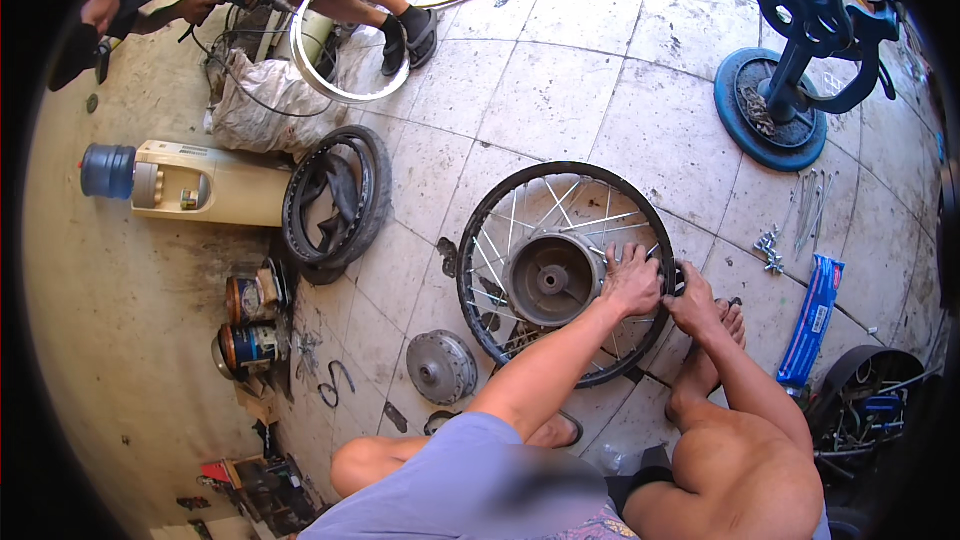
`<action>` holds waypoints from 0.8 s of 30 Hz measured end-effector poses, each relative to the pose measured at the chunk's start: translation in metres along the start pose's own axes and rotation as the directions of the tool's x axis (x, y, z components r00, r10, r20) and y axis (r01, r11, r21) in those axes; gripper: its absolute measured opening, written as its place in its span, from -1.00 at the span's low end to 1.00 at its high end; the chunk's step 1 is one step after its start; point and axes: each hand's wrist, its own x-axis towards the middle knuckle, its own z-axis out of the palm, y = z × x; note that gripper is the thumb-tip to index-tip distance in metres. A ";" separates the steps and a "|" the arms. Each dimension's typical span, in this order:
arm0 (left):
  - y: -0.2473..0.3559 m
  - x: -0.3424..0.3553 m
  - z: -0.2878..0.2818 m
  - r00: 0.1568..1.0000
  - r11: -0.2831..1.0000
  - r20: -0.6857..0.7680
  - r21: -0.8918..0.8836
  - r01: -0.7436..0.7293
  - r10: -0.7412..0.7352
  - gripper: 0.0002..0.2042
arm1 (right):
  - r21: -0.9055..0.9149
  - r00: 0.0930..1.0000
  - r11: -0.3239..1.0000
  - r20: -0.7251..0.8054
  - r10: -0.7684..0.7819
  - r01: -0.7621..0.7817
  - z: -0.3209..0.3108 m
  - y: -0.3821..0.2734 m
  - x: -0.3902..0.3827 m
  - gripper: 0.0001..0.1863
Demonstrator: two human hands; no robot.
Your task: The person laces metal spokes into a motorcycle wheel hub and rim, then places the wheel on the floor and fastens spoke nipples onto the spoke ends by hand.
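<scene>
A motorcycle wheel with a black rim [476,316], silver spokes [562,202] and a grey hub [552,282] lies on the floor before me. My left hand [632,282] reaches over the rim's right part, its fingers spread and bent down among the spokes beside the hub. At the outer right edge of the rim, my right hand [692,304] has its fingers pinched together against it. Whatever lies between those fingertips is too small to make out. My bare right foot [700,365] is close to the rim, below the right hand.
A round metal hub cover [441,367] lies left of the wheel. Loose spokes [815,208], nipples [769,248] and a blue package [811,320] lie right. Beyond are a tire [337,202], a blue stand [770,110], and a co-worker holding a silver rim [300,40] and power tool.
</scene>
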 end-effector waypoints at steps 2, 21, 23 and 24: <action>0.004 0.000 -0.005 0.998 1.000 0.066 0.016 -0.002 0.001 -0.67 | -0.002 1.000 1.000 0.004 0.015 -0.015 0.002 0.004 -0.001 -0.38; -0.008 -0.001 0.004 0.984 0.992 0.177 0.124 -0.007 -0.016 -0.64 | 0.055 0.998 0.998 0.055 -0.005 0.002 0.006 -0.002 -0.004 -0.48; 0.000 -0.001 -0.011 0.980 0.982 0.193 0.187 0.020 -0.057 -0.63 | -0.032 0.993 0.994 -0.051 -0.107 0.105 0.020 0.012 -0.003 -0.51; 0.000 -0.003 -0.015 0.983 0.988 0.179 0.150 0.017 -0.044 -0.63 | -0.018 0.996 0.998 -0.055 -0.065 0.064 0.023 0.010 -0.001 -0.53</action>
